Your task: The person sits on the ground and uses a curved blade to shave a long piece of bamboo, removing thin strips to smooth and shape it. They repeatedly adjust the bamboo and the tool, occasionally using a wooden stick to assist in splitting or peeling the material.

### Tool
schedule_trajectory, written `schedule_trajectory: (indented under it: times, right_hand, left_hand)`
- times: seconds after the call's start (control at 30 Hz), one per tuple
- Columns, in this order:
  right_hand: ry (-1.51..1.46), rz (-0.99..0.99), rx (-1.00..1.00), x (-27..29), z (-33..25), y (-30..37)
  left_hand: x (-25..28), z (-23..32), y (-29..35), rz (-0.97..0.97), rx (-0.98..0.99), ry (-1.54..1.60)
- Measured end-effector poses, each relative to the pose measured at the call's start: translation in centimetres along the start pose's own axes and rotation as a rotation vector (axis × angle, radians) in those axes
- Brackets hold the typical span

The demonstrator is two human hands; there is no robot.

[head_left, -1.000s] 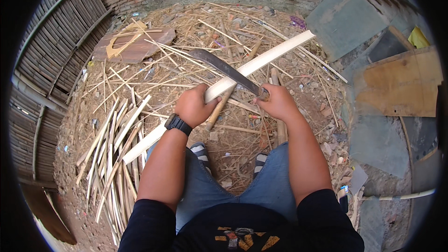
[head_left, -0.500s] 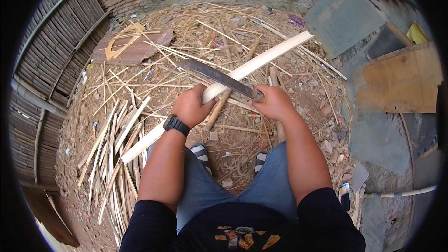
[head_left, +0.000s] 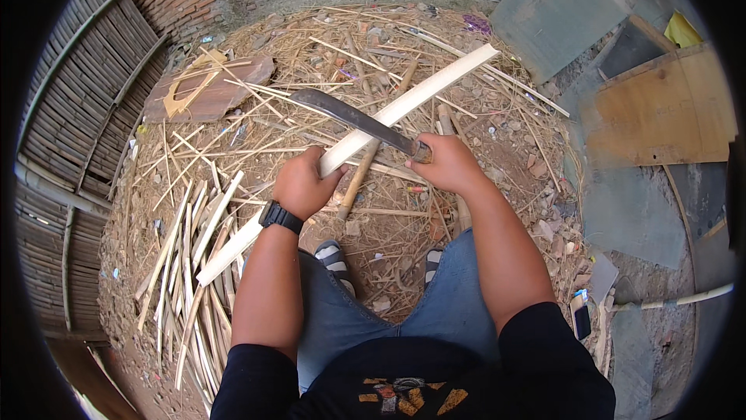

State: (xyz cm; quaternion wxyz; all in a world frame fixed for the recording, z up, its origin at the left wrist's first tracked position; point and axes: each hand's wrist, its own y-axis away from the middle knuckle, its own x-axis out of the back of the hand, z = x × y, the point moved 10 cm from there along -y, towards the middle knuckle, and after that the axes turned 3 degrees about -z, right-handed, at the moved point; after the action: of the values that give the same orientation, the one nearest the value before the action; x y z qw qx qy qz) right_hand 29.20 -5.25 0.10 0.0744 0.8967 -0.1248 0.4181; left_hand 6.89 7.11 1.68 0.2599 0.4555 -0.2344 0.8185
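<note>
In the head view, your left hand (head_left: 305, 184) is curled round a pale split-bamboo slat (head_left: 435, 88), whose near end reaches over the heap of bamboo strips (head_left: 186, 272) at your left while its far end points away to the right, a hold that probably steadies it. Your right hand (head_left: 448, 163) is closed on the handle (head_left: 422, 153) of a dark machete (head_left: 348, 115), which crosses over the slat just beyond the left hand, seemingly placed so that it clears that grip

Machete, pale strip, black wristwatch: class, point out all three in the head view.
Machete (head_left: 355, 118), head view: middle of the dark blade.
Pale strip (head_left: 413, 101), head view: bare face just beyond the machete.
Black wristwatch (head_left: 284, 219), head view: on the band.
</note>
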Motion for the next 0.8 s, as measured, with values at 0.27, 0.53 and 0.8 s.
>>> schedule_trajectory:
  times: [0.27,0.53,0.8]
  right_hand:
    - [0.056,-0.016,-0.021,0.1,0.2,0.0]
    - [0.104,-0.026,-0.011,0.0,-0.4,0.0]
    - [0.066,-0.078,0.019,-1.6,-0.2,-0.2]
  left_hand:
    - [0.0,0.0,0.0,0.002,0.001,-0.012]
    - [-0.4,0.2,0.1,-0.039,0.015,-0.029]
    - [-1.1,0.3,0.1,-0.085,-0.018,-0.035]
